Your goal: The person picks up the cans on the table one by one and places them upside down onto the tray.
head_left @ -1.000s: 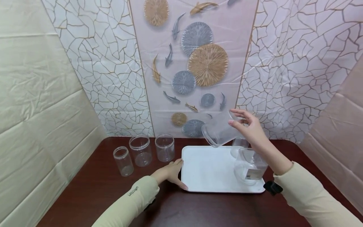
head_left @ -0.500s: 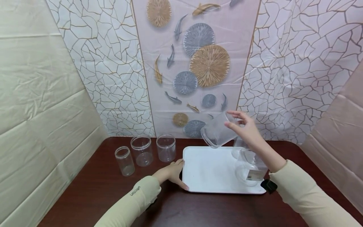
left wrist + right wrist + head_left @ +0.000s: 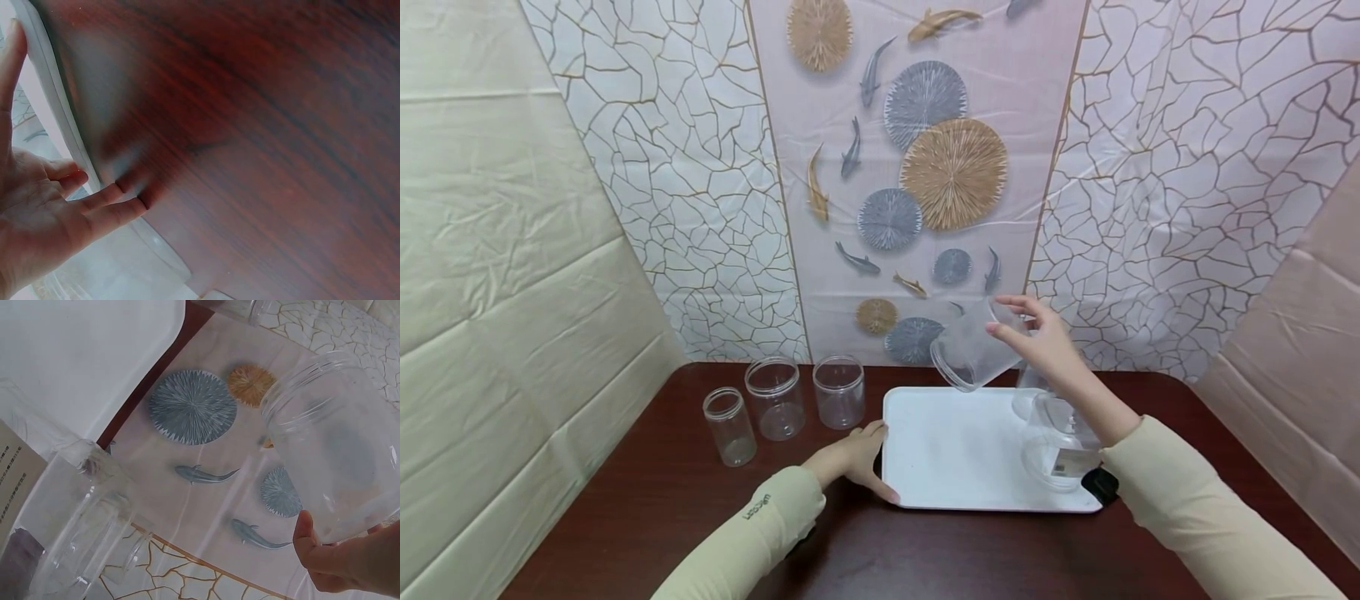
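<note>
My right hand (image 3: 1041,337) holds a clear jar (image 3: 973,346) by its base end, thumb and fingers around it. The jar hangs tilted above the back of a white tray (image 3: 951,450), its threaded mouth pointing down and left. In the right wrist view the held jar (image 3: 340,450) looks clear, with nothing visible inside. With thumb and fingers spread, my left hand (image 3: 856,457) touches the tray's left edge; in the left wrist view this hand (image 3: 47,212) lies beside the tray's rim. A clear container with a label (image 3: 1060,454) stands on the tray's right part, partly behind my right forearm.
Three clear jars, a narrow one (image 3: 730,427), a wide one (image 3: 777,400) and a shorter one (image 3: 839,392), stand without lids left of the tray. Another clear vessel (image 3: 1026,404) is at the tray's back right. A patterned cloth (image 3: 955,175) hangs behind the dark table (image 3: 850,554).
My right hand and the tilted jar have shifted slightly left relative to the tray. The right forearm has swung left too. My left hand stays at the tray's edge.
</note>
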Available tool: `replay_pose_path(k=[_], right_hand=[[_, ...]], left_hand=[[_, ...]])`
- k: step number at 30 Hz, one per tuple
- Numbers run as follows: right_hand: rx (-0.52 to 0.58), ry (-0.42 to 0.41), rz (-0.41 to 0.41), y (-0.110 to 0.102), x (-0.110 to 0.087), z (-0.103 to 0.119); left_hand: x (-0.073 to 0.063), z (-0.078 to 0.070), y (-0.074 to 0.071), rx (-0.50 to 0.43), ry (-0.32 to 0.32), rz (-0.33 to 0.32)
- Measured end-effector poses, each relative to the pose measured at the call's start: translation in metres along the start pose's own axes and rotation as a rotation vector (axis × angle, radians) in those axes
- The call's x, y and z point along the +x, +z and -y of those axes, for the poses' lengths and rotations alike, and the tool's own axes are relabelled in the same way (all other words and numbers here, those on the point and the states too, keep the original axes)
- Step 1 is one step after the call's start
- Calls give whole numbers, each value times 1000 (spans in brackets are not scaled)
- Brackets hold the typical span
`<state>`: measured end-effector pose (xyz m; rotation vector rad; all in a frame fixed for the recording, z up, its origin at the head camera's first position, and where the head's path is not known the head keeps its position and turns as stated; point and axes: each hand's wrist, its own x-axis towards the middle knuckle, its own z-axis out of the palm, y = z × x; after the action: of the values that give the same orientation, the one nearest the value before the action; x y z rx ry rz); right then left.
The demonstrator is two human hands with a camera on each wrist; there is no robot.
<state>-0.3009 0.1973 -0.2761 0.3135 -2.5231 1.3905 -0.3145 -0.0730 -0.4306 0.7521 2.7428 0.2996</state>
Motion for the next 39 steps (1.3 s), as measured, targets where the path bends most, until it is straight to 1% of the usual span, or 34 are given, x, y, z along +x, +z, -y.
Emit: replay_pose_path(k=[6,12,18,24,29,36,39], right_hand=[[9,30,-13,1,6,-2],[-14,39,-37,3,12,-5],[-35,-3,-41,5,17,-10],[-120,-40,-24,9,22,-12],[-191,-40,-5,14,25,-13],[-247,-53,-9,20,30,-14],[-275,-41,-8,22,32,-15]], left_hand=[[-1,0,0,8,-13,0],[-1,1,-3,19,-4,2],[-1,0,-3,-5,-2,0],[0,0,-1,3,-7,12],[1,0,0,-2,-11,5],[2,0,2,6,-18,-7],[1,0,2,1,-23,1]])
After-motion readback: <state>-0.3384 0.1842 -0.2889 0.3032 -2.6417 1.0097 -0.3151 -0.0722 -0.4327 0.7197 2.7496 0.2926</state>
